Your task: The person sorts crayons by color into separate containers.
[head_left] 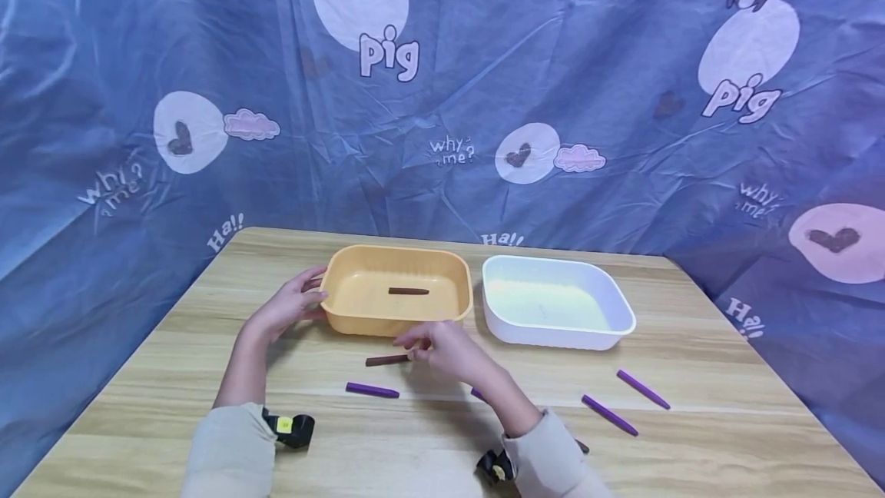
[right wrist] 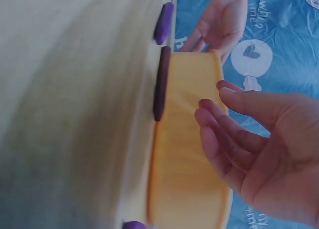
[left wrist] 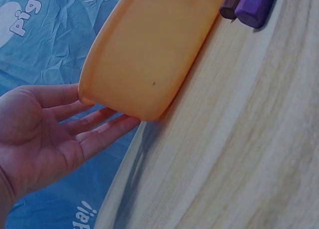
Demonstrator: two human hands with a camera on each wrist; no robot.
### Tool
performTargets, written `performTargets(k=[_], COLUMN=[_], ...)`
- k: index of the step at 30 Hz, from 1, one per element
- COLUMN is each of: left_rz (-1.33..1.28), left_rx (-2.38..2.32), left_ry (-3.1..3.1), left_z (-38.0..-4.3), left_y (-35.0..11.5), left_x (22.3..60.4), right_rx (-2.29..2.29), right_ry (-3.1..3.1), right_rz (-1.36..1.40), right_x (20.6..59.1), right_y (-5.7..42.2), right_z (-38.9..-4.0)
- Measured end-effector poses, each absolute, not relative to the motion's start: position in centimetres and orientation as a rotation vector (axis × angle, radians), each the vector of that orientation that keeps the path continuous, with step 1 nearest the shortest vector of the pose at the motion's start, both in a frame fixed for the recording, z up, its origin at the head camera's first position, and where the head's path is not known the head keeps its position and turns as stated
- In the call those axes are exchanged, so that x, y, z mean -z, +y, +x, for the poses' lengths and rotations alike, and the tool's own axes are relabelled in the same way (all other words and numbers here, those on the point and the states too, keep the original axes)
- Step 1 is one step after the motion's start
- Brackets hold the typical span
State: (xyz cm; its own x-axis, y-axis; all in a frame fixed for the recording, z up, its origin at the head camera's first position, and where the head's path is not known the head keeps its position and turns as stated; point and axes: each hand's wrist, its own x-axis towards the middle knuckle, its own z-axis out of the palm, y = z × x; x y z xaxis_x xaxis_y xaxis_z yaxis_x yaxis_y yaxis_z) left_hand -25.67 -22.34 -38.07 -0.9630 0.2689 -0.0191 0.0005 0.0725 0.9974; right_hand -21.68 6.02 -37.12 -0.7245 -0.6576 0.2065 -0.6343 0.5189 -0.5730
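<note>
An orange plastic bin [head_left: 397,326] stands on the table with one brown crayon [head_left: 409,291] lying inside. My left hand [head_left: 293,302] touches its left end, thumb by the rim; in the left wrist view the fingers [left wrist: 107,134] stretch along the outer wall. My right hand [head_left: 445,350] hovers in front of the bin with loosely bent fingers, holding nothing. Below its fingertips lies another brown crayon [head_left: 386,360], parallel to the bin's front wall. The right wrist view shows this crayon [right wrist: 162,84] apart from the fingers. Nearer me is a purple crayon [head_left: 372,390].
A white bin [head_left: 553,335] stands right of the orange one. Two purple crayons [head_left: 609,415] [head_left: 644,389] lie in front of it. Another purple crayon [head_left: 477,393] is partly hidden by the right forearm, and a dark crayon [head_left: 583,446] by the right sleeve. Blue patterned cloth [head_left: 442,98] hangs behind the table.
</note>
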Motion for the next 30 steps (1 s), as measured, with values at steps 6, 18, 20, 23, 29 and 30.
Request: performTargets(k=[6,18,20,23,29,30], left_rz=[0.266,0.27,0.272,0.267,0.264,0.263], left_rx=[-1.989,-1.958,-1.952,-1.952,-1.947,-1.948], left_ry=[2.149,2.167,2.169,2.168,2.182,2.18], left_z=[-25.8,-25.8,-25.9,-25.9,-25.9,-25.9], left_y=[-22.4,-22.3,-22.4,-22.4,-22.6,-22.6], left_x=[38.2,38.2,38.3,38.3,38.3,38.2], right_rx=[0.944,0.848,0.84,0.825,0.819,0.812], right_ry=[2.694,2.694,2.699,2.709,2.716,2.718], right_rz=[-1.114,-1.219,-1.244,-1.285,-1.335,-1.343], right_x=[38.0,39.8,40.1,40.4,40.6,40.6], right_y=[5.9,6.1,6.0,5.9,5.8,5.8], right_z=[-22.2,-22.6,-22.7,-22.7,-22.7,-22.8])
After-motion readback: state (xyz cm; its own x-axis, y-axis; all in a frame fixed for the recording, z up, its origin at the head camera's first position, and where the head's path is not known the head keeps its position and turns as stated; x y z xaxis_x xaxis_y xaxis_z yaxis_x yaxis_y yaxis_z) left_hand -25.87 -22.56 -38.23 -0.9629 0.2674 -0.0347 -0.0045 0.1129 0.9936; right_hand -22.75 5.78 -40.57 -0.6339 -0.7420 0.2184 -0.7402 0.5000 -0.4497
